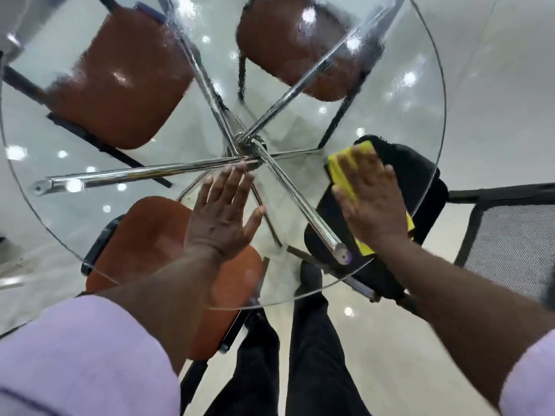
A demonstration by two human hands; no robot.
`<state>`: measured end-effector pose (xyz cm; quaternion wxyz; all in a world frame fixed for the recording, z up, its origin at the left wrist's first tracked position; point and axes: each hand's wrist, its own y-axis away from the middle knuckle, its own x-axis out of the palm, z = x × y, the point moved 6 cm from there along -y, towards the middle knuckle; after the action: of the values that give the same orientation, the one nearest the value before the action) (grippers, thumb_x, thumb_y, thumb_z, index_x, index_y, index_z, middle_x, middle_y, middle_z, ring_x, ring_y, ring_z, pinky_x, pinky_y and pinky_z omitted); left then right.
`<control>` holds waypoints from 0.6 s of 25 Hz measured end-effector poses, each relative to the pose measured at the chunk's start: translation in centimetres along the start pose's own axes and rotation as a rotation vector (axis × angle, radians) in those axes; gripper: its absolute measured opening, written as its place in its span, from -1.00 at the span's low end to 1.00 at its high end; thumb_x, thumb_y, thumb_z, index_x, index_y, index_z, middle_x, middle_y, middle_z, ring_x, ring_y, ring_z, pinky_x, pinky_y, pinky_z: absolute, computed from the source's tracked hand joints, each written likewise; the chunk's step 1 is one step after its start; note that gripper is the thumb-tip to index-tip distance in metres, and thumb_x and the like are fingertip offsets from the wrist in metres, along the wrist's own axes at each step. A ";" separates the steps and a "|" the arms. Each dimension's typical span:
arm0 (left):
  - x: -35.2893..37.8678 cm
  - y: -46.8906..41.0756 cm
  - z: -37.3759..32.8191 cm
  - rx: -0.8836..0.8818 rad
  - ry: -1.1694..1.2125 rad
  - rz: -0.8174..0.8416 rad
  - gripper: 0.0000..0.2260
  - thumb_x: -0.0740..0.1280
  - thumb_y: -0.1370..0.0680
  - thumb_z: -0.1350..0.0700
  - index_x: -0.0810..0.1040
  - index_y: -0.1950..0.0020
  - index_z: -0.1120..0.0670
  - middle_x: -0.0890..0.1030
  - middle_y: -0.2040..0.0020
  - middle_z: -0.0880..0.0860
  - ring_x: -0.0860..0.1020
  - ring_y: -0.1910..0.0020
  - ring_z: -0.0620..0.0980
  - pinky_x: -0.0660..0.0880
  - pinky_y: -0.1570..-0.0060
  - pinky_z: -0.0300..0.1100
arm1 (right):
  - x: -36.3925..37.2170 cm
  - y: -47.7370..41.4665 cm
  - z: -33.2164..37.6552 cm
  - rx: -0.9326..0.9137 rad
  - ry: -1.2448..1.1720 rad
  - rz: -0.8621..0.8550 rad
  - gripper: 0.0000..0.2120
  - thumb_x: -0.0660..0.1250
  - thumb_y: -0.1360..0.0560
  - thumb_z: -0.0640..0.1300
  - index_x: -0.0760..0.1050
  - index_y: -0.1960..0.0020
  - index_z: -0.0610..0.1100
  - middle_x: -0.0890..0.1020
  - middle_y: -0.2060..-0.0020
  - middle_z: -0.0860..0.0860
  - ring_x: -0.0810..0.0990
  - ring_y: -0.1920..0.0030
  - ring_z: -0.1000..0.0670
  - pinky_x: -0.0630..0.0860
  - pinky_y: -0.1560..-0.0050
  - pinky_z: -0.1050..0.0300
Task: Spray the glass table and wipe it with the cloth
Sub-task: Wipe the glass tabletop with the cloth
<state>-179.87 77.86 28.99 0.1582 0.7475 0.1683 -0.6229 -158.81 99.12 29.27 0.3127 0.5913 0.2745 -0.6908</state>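
Lilac sleeves (84, 355) frame both arms. Left hand (222, 217) lies flat, fingers spread, on the glass table (75, 211); right hand (372, 199) presses the yellow cloth (342, 172) flat near the right rim

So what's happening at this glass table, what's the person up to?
A person is wiping a round glass table. Their right hand lies flat on a yellow cloth, pressing it to the glass near the table's right edge. The left hand rests open and flat on the glass near the middle, holding nothing. No spray bottle is in view. Through the glass you can see the chrome legs, brown chair seats and a black chair.
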 end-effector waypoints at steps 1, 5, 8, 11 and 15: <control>0.0 -0.1 0.0 0.002 -0.014 0.013 -0.34 0.12 -0.66 -0.23 0.12 -0.70 0.01 0.07 -0.72 0.00 0.10 -0.68 0.06 0.05 -0.63 0.11 | 0.5 0.2 0.3 0.257 -0.058 -0.052 -0.38 -0.04 -0.75 0.23 -0.13 -0.75 0.15 -0.02 -0.77 0.01 -0.02 -0.76 -0.10 0.05 -0.70 -0.35; -0.1 -0.1 0.0 -0.001 -0.040 0.004 -0.34 0.15 -0.64 -0.23 0.19 -0.68 0.05 0.14 -0.70 0.04 0.15 -0.67 0.09 0.12 -0.60 0.18 | 0.9 -2.0 7.7 -0.371 -0.042 0.077 -0.42 0.03 -0.76 0.21 0.12 -0.74 0.10 0.15 -0.74 0.00 0.09 -0.74 -0.14 0.13 -0.68 -0.33; 0.0 -0.1 0.1 -0.012 -0.055 0.012 -0.34 0.13 -0.64 -0.24 0.21 -0.67 0.05 0.16 -0.70 0.03 0.17 -0.66 0.09 0.10 -0.61 0.16 | 1.0 -9.3 5.5 -0.730 0.053 0.088 -0.45 0.08 -0.76 0.19 0.11 -0.72 0.16 0.24 -0.72 0.01 0.19 -0.72 -0.11 0.17 -0.68 -0.28; -0.1 -0.2 0.1 0.003 -0.049 0.041 -0.32 0.13 -0.63 -0.24 0.15 -0.69 0.04 0.10 -0.71 0.02 0.11 -0.68 0.07 0.06 -0.63 0.14 | 0.6 -14.7 3.0 0.053 -0.082 -0.029 -0.41 0.04 -0.74 0.20 0.06 -0.74 0.13 0.17 -0.74 0.01 0.12 -0.74 -0.11 0.17 -0.67 -0.29; 0.0 -0.3 0.1 0.005 -0.054 0.056 -0.32 0.12 -0.63 -0.24 0.16 -0.69 0.03 0.09 -0.71 0.01 0.09 -0.68 0.06 0.05 -0.63 0.16 | 0.5 -13.3 7.4 -0.502 -0.032 0.058 -0.43 0.07 -0.76 0.24 0.16 -0.73 0.15 0.17 -0.74 0.06 0.07 -0.74 -0.07 0.10 -0.71 -0.19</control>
<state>-180.08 78.12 28.95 0.1784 0.7351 0.1415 -0.6386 -173.72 102.26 29.98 0.4738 0.4918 0.4152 -0.6011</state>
